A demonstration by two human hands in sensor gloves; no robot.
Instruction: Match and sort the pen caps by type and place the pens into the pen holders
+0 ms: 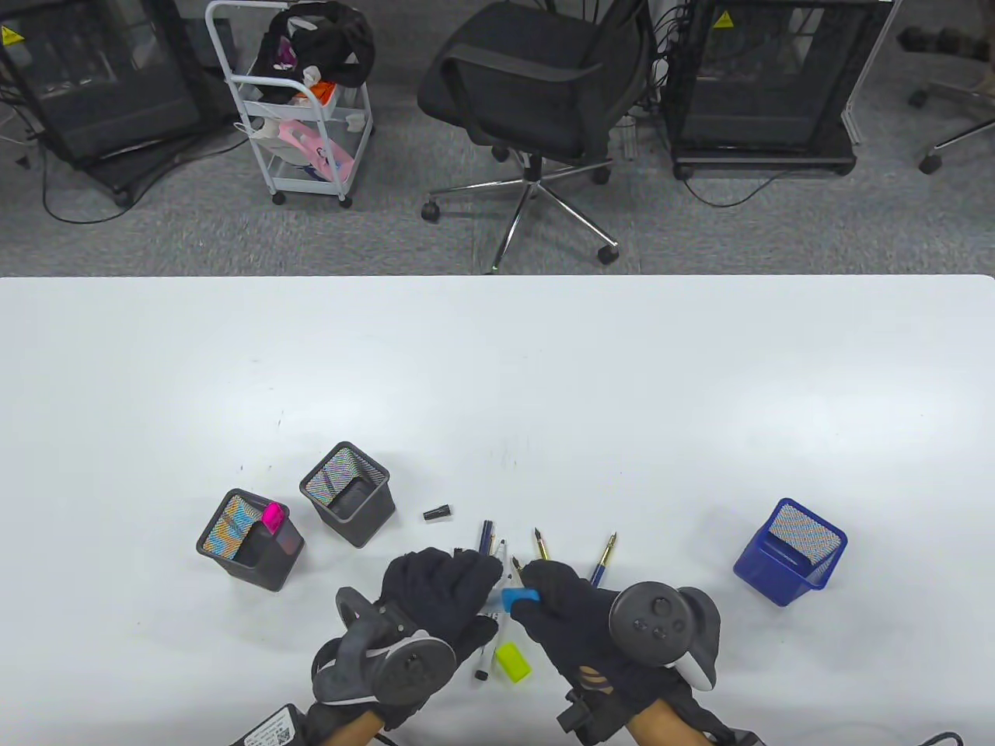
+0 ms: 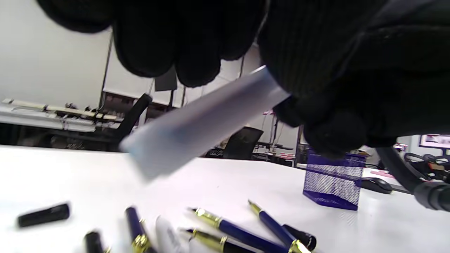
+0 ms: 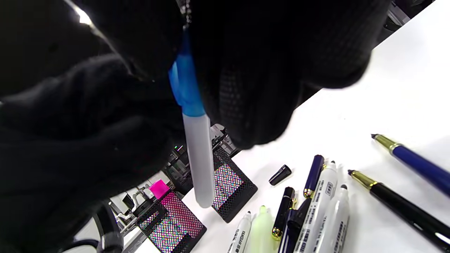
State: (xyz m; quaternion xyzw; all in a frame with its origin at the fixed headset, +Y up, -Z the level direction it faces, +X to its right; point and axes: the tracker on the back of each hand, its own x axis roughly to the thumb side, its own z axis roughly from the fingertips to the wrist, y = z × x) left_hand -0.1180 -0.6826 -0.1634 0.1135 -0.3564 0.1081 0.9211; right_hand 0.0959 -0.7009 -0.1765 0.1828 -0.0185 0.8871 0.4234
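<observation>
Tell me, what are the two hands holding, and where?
Both hold one pale highlighter with a blue cap: right hand pinches the cap end, left hand grips the barrel.

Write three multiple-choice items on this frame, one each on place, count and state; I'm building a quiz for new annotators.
1. Where is the blue mesh pen holder?
A. right of both hands
B. between the black holders
C. left of both hands

2. How many black mesh pen holders stand on the white table?
A. one
B. two
C. four

3. What is the blue cap's state?
A. lying alone
B. in a holder
C. on a white-barrelled highlighter pen, held

Answers: 1 A, the table view shows it far right. 2 B, both left. 3 C, the right hand holds it.
</observation>
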